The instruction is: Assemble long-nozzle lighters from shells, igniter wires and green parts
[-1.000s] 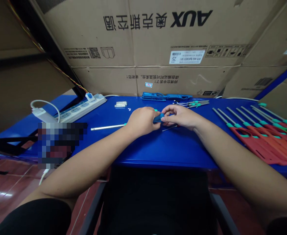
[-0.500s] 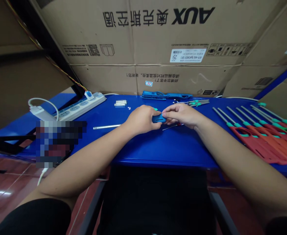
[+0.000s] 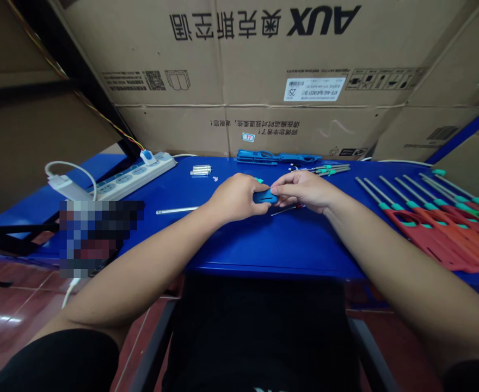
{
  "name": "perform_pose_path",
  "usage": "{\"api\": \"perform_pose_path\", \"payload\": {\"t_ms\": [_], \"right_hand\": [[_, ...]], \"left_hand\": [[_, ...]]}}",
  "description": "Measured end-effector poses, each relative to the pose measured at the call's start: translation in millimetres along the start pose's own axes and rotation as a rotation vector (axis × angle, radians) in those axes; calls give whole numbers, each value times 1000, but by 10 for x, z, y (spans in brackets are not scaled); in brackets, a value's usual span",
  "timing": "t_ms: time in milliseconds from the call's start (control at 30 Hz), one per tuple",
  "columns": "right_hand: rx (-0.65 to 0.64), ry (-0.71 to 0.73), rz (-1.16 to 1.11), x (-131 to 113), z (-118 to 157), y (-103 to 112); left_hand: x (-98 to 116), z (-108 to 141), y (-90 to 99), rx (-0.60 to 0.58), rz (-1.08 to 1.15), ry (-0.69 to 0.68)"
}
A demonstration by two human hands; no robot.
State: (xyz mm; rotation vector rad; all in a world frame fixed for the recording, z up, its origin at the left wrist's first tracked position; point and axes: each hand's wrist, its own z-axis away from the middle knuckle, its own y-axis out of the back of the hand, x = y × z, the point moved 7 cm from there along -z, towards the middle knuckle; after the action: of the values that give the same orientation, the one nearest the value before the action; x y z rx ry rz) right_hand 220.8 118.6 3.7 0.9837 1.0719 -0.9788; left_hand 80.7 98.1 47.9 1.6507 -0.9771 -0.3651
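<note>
We grip the blue, slotted plastic handle (image 3: 265, 196) in our left hand (image 3: 237, 197); our right hand (image 3: 304, 190) pinches its end.

I have my left forearm (image 3: 153, 256) and right forearm (image 3: 390, 256) angled inward. My left grip (image 3: 236, 198) is curled, back upward; my right grip (image 3: 302, 190) pinches with bent fingers just beside it.

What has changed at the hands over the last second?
The blue handle has turned so its slotted face shows; the metal rod has shifted slightly rightward in view. The left hand and right hand both stay on the handle. The silver cylinders and red-handled tools stayed put.
</note>
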Motion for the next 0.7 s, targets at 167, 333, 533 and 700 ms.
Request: {"api": "perform_pose_path", "payload": {"t_ms": [167,333,533,700], "right_hand": [[6,-15,13,-41,43,-14],[-9,-21,21,-54,59,-32],[-31,141,279,-142,93,-8],[-54,803,882,-528,394,-80]], "left_hand": [[-16,4,-16,-28,37,7],[-30,15,-18,-29,92,-14],[-62,20,3,-65,211,-51],[-182,25,71,-84,326,5]]}}
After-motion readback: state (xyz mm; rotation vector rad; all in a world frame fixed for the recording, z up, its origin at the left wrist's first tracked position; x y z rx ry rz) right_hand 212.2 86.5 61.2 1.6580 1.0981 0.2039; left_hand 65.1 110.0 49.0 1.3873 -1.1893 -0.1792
